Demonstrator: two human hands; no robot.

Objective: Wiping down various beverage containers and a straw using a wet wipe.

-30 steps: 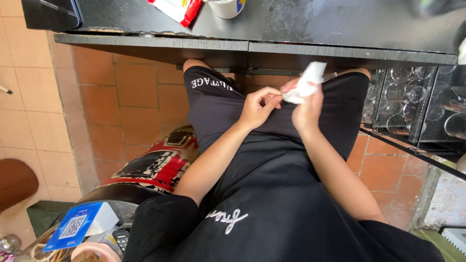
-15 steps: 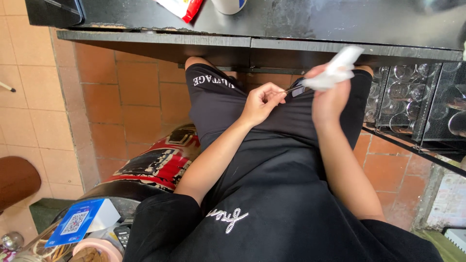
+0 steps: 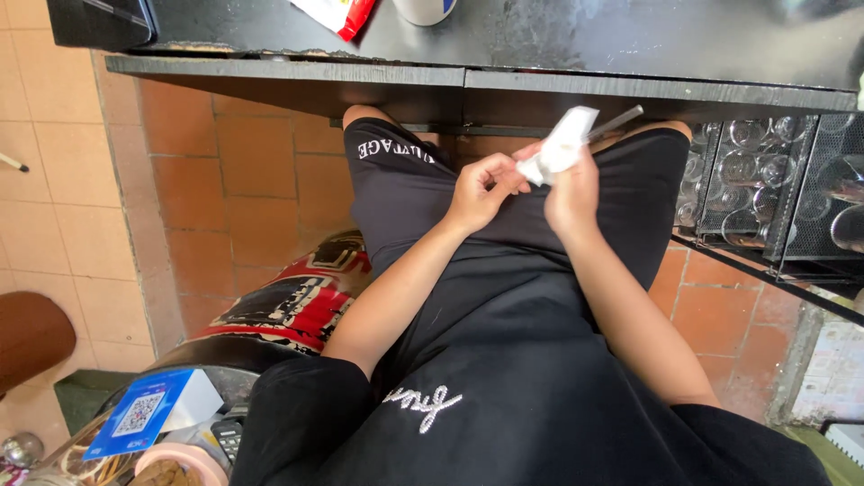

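Observation:
I sit with my lap in black shorts (image 3: pixel 423 193) under a black counter edge (image 3: pixel 468 81). My right hand (image 3: pixel 576 193) grips a crumpled white tissue (image 3: pixel 560 144) wrapped round a thin grey stick (image 3: pixel 617 122), whose tip pokes out up and to the right. My left hand (image 3: pixel 480 187) is just left of it, fingers curled, fingertips touching the tissue's lower end. Both hands hover above my thighs, close together.
On the counter lie a red-and-white packet (image 3: pixel 337 13) and a white cup (image 3: pixel 425 9). A wire rack of upturned glasses (image 3: pixel 774 180) stands at the right. A red, black and white stool seat (image 3: pixel 288 297) and a blue card (image 3: pixel 139 416) are at lower left, over a tiled floor.
My right hand lifted the tissue toward the counter edge, then brought it back down a little to the left. The grey stick now shows beyond the tissue. My left hand stayed nearly still.

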